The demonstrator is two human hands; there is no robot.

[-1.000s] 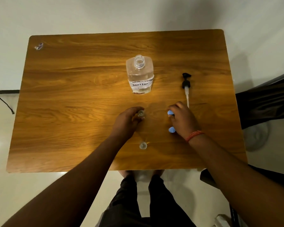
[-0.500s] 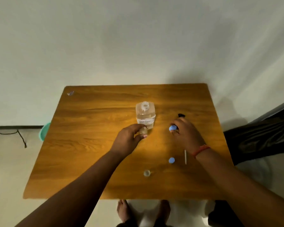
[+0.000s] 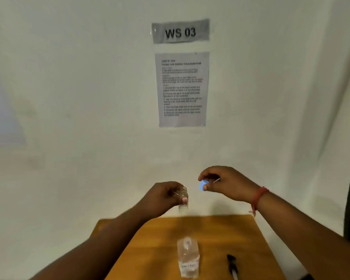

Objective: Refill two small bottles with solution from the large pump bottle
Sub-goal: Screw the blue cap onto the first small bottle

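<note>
The left hand (image 3: 162, 196) is up in the air, its fingers wrapped around a small bottle (image 3: 183, 201) with no cap on. The right hand (image 3: 224, 183) is just beside it, pinching a blue cap (image 3: 202, 185) in its fingers. Below, the big bottle (image 3: 188, 259) stands open on the tabletop (image 3: 240, 235), with the black pump (image 3: 231, 261) lying near it.

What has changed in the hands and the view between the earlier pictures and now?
Both hands rose off the table: the left hand lifted the small bottle, the right hand the blue cap. The view tilted up. The large bottle and pump stayed put.
</note>
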